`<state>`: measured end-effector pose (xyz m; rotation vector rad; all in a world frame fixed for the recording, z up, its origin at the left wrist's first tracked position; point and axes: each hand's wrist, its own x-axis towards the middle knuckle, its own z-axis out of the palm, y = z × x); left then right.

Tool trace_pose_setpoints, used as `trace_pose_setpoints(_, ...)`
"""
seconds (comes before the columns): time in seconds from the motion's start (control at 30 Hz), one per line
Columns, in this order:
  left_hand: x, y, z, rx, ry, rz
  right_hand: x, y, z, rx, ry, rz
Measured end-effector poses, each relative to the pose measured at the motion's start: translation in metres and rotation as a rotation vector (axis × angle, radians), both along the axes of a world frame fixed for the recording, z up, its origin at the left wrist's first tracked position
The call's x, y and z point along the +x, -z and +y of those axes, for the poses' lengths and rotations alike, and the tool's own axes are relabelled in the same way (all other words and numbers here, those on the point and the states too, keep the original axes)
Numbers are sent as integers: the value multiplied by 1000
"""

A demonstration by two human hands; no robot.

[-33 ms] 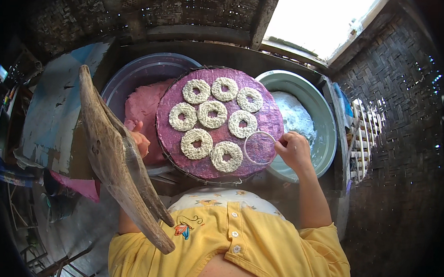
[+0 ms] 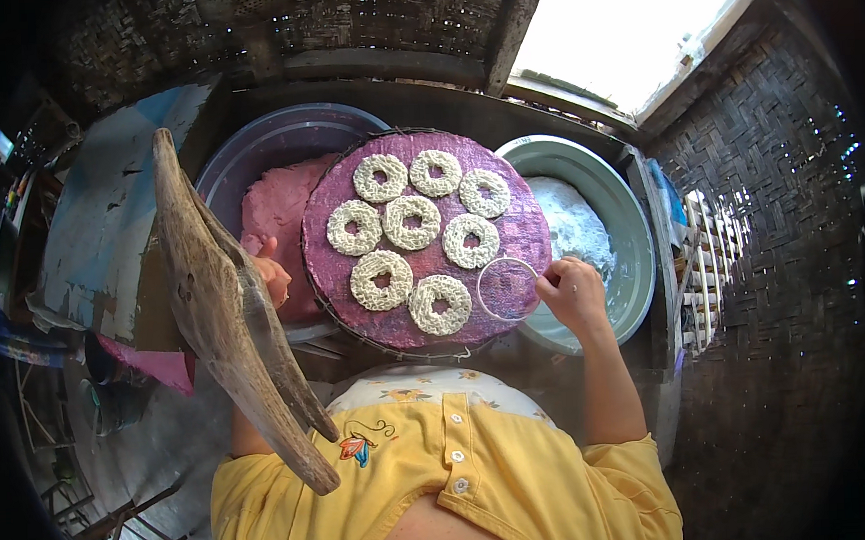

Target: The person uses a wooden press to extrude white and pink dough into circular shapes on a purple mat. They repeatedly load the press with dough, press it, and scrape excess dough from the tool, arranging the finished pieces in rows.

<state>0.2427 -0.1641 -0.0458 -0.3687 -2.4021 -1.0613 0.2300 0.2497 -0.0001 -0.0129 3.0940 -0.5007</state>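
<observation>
My right hand (image 2: pixel 574 290) pinches the edge of a thin white hoop (image 2: pixel 481 289) between thumb and fingers. The hoop is over the lower right part of a round tray (image 2: pixel 436 346) covered in purple woven sheeting. Several pale, lacy rings (image 2: pixel 439 304) of squiggly strands, each with a hole in its middle, lie on that tray. My left hand (image 2: pixel 274 275) is at the tray's left side, mostly hidden behind a large weathered wooden piece (image 2: pixel 206 270) with a split lower end. Only some fingers show past the wood, so its grip cannot be made out.
A purple basin (image 2: pixel 281 122) with a pink doughy mass (image 2: pixel 280 195) is partly under the tray at left. At right stands a green basin (image 2: pixel 638 261) holding a whitish mass (image 2: pixel 567 216). Woven walls (image 2: pixel 760 246) and a bright window (image 2: pixel 625 40) surround the bench; a worn painted panel (image 2: pixel 102 217) leans left.
</observation>
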Motion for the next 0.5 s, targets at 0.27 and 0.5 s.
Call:
trace_pose_setpoints(0.27,-5,-1,7,-49,-8,-6,-4,19,4,15,-42,1)
trace_pose_setpoints(0.5,0,-28,53,-197,-28,-94,16,-20,-6,-302,-29,176)
